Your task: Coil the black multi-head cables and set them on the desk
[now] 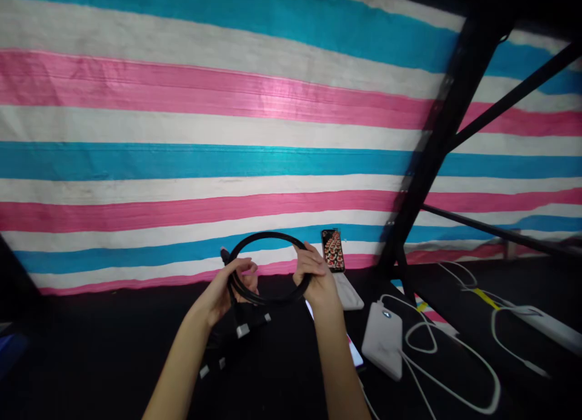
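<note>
We hold a black, glossy, flexible cable [266, 235] wound into a round coil, raised above a matte black tabletop [277, 383], between our 2 bare hands. Our right hand [317, 276] pinches the coil's right side, its fingers folded over the strands. Our left hand [233, 288] is at the coil's left side, fingers bent with a gap between thumb and forefinger; we cannot tell whether they press on the strands. A dark plug with a pale tip [224, 255] pokes up beside our left hand, and a broad silver metal connector [243, 330] hangs below it.

Beyond our right hand, a black-edged phone with a red patterned screen [333, 251] leans upright, its lower end by a flat white plastic stand [349, 293]. Our right forearm partly hides a second, flat-lying phone with a lit screen [355, 353]. To its right lies a white, rounded rectangular power bank [383, 340], with a thin white cord [496, 383] looping beside it.
</note>
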The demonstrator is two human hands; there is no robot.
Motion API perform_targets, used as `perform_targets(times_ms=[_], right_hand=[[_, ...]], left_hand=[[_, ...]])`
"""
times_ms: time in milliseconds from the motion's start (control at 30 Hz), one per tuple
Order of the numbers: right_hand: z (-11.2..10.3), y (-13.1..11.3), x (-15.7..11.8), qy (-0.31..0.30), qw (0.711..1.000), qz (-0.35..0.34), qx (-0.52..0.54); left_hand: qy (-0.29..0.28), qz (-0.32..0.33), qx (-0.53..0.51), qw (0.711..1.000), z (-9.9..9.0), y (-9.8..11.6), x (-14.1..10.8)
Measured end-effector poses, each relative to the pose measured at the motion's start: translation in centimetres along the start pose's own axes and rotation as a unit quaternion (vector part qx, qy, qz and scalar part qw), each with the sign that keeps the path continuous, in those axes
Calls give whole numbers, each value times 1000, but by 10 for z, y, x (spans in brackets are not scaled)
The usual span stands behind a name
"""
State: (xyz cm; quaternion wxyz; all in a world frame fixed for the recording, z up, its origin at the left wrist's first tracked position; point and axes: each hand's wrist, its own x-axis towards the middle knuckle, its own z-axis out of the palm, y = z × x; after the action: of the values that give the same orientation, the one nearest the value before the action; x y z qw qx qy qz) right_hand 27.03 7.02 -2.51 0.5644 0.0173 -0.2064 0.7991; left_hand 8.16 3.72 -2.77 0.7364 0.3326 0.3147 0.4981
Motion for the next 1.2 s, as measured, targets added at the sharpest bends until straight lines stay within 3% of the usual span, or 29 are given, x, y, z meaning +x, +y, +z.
perform_targets(times_ms=[200, 367, 467, 633, 800, 933, 1000, 1067, 1133, 1200], right_hand=[[15, 39, 2, 15, 996, 89, 22], [29, 73, 3, 31, 986, 161, 24], [33, 76, 5, 30, 984, 171, 25], [38, 58, 3, 35, 988, 148, 32], [51, 46, -7, 61, 996, 64, 30], [56, 42, -12, 62, 998, 1, 22], [55, 41, -12, 51, 999, -12, -3], [53, 43, -11, 49, 997, -26, -56], [53, 47, -11, 52, 989, -41, -130], [55, 52, -11, 42, 974, -51, -216]], left_hand=[[4, 95, 164, 982, 6, 24, -58], [-90, 158, 223, 958, 21, 20, -83], [-98, 162, 244, 951, 35, 13, -87], [-127, 150, 170, 966, 48, 7, -81], [-68, 153, 156, 973, 39, 10, -70], [62, 144, 192, 969, 20, 18, -56], [142, 155, 252, 945, 4, 21, -45], [199, 161, 373, 892, -16, 22, -32], [215, 144, 481, 837, -35, 18, -18], [204, 121, 524, 818, -49, 13, -7]])
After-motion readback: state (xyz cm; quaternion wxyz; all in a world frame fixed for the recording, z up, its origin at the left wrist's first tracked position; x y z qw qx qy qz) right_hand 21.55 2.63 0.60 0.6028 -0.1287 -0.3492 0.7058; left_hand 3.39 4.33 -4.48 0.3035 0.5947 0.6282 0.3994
